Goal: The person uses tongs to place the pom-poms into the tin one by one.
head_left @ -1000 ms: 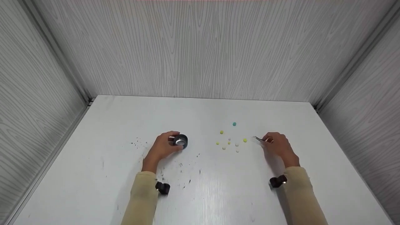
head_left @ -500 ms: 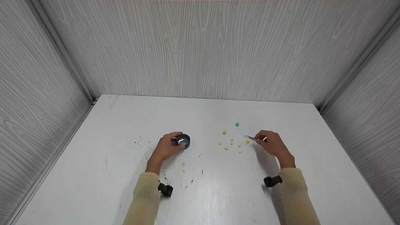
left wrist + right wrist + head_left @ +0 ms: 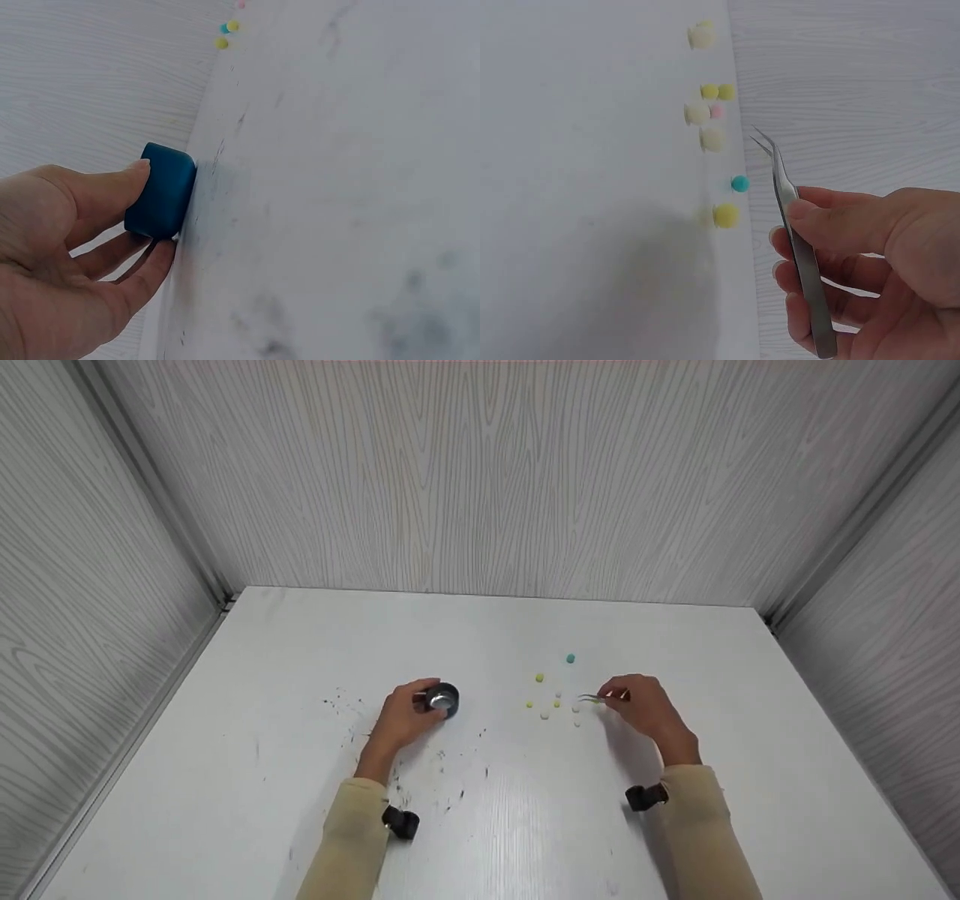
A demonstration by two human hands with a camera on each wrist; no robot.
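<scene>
Since a second ago your right hand (image 3: 645, 709) slid left, pinching thin steel tweezers (image 3: 592, 698); tips now point left, over the small coloured beads (image 3: 556, 703) on the white surface (image 3: 525, 810). Left hand (image 3: 401, 720) fingers grip the small dark round cup (image 3: 442, 699), well left.

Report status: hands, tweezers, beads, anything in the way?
Left hand holds small dark cup. Right hand pinches tweezers, tips empty, near beads. Nothing between tips and beads.

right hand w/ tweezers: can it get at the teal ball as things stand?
Probably yes. The right hand holds the tweezers, tips open and empty, and the teal ball lies apart from the other balls with bare table between.
</scene>
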